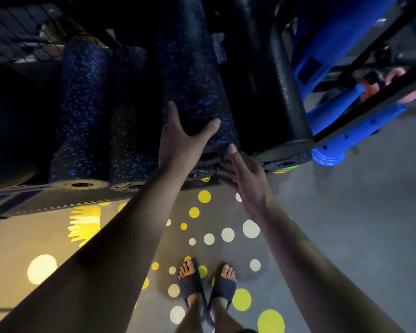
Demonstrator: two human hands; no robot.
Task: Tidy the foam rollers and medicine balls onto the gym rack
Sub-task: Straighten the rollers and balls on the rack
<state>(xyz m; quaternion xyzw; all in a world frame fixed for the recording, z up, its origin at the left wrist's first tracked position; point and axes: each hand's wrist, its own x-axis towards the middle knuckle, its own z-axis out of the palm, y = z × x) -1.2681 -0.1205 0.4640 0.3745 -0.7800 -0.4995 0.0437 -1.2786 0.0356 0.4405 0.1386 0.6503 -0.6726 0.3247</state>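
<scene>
Mostly shelved: foam rollers (82, 116) lie side by side on the rack (58, 200), left hand (183, 140) gripping one speckled roller (192, 80), right hand (245, 176) pushing its end with straight fingers (233, 152); no medicine balls discernible.

Grey floor (346, 224), yellow and white dots (227, 234); blue equipment (332, 114) right; dim
</scene>
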